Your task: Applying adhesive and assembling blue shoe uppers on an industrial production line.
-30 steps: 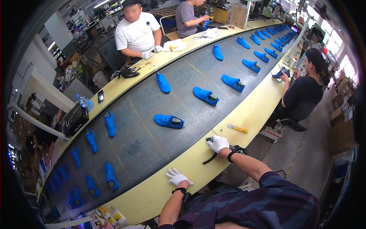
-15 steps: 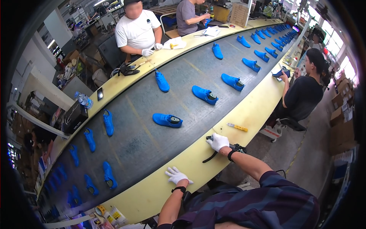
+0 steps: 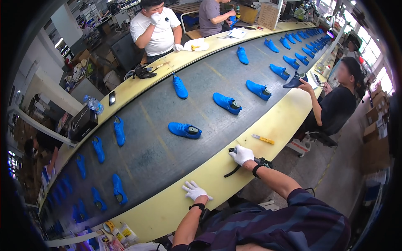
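My left hand [image 3: 194,191], in a white glove, lies flat with fingers spread on the pale yellow ledge [image 3: 167,213] beside the conveyor. To its right, my right hand [image 3: 242,155], also gloved, is closed over a black tool [image 3: 264,162] lying along the ledge. Its dark tip shows past the fingers and a curved black part sticks out below; the grip hides its kind. A yellow-handled cutter knife [image 3: 263,139] rests beyond this hand. Closest to me on the dark belt [image 3: 155,167] is a blue shoe [image 3: 184,130], touched by neither hand.
Several more blue shoes, such as one [image 3: 227,103], stand in two rows along the belt. Across it sits a person in a white shirt [image 3: 155,31]. At right, a person in black [image 3: 337,102] holds a dark shoe [image 3: 295,80]. Tape [image 3: 109,226] lies bottom left.
The person at right has moved the dark shoe toward the belt. Across the belt, the person in white has raised a gloved hand to the face. My hands stay put; the view shifts slightly.
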Tool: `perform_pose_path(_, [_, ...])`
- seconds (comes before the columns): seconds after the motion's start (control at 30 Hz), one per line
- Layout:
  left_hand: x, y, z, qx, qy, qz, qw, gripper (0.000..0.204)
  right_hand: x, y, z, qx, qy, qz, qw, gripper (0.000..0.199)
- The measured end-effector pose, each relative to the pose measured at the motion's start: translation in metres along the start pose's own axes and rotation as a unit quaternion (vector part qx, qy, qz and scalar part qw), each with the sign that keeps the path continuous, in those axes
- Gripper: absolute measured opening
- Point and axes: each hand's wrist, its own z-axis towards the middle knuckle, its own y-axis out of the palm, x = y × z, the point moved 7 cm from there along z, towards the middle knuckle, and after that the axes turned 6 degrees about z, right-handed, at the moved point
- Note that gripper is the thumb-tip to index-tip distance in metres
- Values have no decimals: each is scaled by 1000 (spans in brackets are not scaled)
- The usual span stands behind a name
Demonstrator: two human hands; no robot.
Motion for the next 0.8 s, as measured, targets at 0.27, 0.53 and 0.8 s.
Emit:
perform_pose_path(0.27, [0,-5,-1,6,1,-1,1000,159,4,0,6,8,-6,-7,1000,46])
perform_pose_path(0.53, [0,-7,0,14,18,-6,1000,152,8,2,8,2,17,1,1000,42])
perform_pose_path(0.8, [-10,-3,-1,22,50,-1,999,146,-76,-6,31,148,-255,-10,956,52])
